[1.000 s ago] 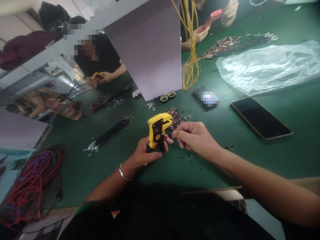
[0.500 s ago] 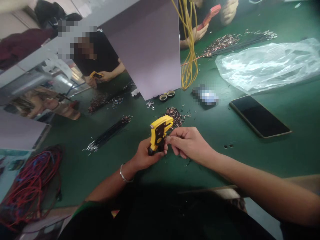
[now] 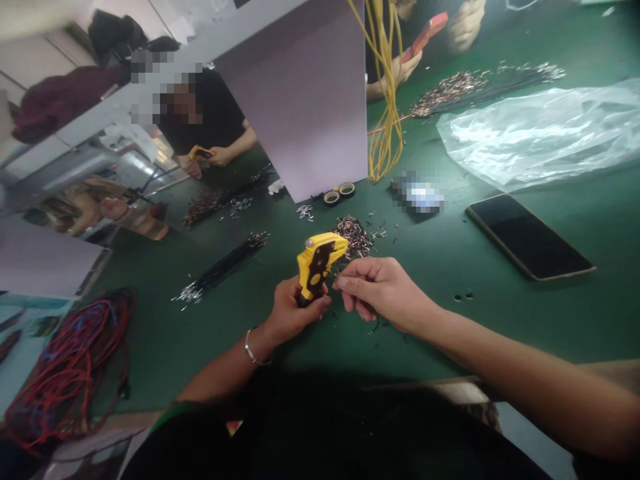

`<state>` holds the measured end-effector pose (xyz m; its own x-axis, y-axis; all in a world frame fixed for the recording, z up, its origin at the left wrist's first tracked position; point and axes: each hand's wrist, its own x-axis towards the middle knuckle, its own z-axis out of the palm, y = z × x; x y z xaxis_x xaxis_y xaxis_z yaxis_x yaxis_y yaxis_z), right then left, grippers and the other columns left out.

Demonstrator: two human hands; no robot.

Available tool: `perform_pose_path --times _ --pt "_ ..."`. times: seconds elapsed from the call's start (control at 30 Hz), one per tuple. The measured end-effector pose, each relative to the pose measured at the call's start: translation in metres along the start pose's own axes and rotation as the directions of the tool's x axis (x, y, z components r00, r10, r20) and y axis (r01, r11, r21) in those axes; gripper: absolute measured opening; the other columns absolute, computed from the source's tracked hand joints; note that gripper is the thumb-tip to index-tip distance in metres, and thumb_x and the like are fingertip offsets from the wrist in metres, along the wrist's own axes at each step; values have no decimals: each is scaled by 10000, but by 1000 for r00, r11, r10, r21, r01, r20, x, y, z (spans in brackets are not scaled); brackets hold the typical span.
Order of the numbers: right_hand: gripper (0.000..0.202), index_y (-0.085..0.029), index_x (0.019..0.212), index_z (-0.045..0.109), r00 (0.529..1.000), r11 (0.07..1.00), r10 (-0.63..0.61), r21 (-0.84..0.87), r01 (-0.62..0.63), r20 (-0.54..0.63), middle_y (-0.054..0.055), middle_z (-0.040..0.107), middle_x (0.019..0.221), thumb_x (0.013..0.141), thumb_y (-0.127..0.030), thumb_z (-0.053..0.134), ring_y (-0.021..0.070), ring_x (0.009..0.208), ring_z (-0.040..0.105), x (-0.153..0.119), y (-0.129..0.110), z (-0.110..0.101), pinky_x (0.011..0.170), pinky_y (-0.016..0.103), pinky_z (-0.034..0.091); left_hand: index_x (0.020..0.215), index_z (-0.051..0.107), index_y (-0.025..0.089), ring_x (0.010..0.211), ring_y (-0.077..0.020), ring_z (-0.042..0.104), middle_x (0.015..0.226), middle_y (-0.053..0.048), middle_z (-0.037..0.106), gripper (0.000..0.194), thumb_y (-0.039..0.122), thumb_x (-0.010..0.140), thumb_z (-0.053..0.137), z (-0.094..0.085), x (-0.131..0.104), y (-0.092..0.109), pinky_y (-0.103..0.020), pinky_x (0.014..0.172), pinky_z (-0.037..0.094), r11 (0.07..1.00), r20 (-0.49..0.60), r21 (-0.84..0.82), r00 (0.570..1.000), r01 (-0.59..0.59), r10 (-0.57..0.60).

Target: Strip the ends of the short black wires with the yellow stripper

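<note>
My left hand (image 3: 295, 310) is closed round the handle of a yellow and black wire stripper (image 3: 316, 267), held upright with its head tipped to the right. Just right of the tool, my right hand (image 3: 373, 287) pinches a thin black wire (image 3: 375, 325), whose tail shows below the fingers. The pinched tip is close to the stripper's jaws but looks apart from them. Behind the tool lies a pile of short copper-ended wire pieces (image 3: 354, 237). A bundle of black wires (image 3: 225, 267) with bare ends rests to the left on the green table (image 3: 425, 363).
A phone (image 3: 530, 237) and a clear plastic bag (image 3: 545, 133) lie at right. Tape rolls (image 3: 339, 194) sit by a grey panel (image 3: 305, 107), beside hanging yellow cable (image 3: 384, 120). Tangled red cable (image 3: 70, 367) is at left. Co-workers' hands (image 3: 205, 158) hold tools across the table.
The view has shifted slightly. My right fingers have drawn a little away from the stripper's jaws, and the wire tail now shows more plainly. The stripper has turned slightly in my left hand.
</note>
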<state>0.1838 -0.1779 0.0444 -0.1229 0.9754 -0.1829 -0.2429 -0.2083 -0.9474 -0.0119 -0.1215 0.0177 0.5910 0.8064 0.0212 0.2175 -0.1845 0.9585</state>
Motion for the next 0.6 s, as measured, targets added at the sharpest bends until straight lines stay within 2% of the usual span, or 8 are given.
perform_pose_path --times 0.13,0.23,0.33,0.4,0.5,0.6 --pt "165 -166 681 632 1000 1000 -1 16 1 10 -17 623 518 794 -282 663 56 348 475 1 1 -1 345 190 361 802 608 131 389 -66 516 531 32 590 239 292 783 784 0 1 2 -178 395 434 988 -29 -143 997 63 -67" --pt "186 -160 704 652 1000 1000 -23 7 23 3 -12 631 530 796 -319 678 58 353 482 1 1 -4 348 194 365 878 628 125 475 -98 593 625 5 636 245 274 777 794 1 4 5 -220 469 519 955 -4 -285 997 78 -83" --pt "215 -151 780 703 995 995 -89 -46 88 -34 -12 632 535 824 -359 674 55 350 452 4 -1 -12 352 209 336 955 650 111 594 -146 657 755 -35 675 305 227 732 823 1 8 7 -295 575 583 901 87 -414 991 129 -102" --pt "221 -152 824 737 981 980 -172 -116 162 -88 -24 611 513 836 -362 671 55 370 425 7 -2 -20 373 221 312 963 664 98 601 -157 657 768 -45 677 311 194 715 826 -1 10 8 -312 576 580 865 165 -471 981 171 -104" --pt "181 -164 804 760 947 946 -288 -197 257 -146 -31 582 487 824 -321 672 78 453 453 11 -3 -32 445 242 333 971 685 94 611 -165 658 777 -55 679 299 156 710 817 -5 10 5 -319 584 569 836 233 -514 969 192 -79" --pt "149 -168 779 757 937 940 -316 -183 288 -150 -26 590 499 803 -286 670 92 489 479 12 -4 -39 476 260 331 994 695 104 629 -169 661 801 -61 682 320 151 704 819 -10 10 1 -325 599 563 818 281 -540 959 197 -45"
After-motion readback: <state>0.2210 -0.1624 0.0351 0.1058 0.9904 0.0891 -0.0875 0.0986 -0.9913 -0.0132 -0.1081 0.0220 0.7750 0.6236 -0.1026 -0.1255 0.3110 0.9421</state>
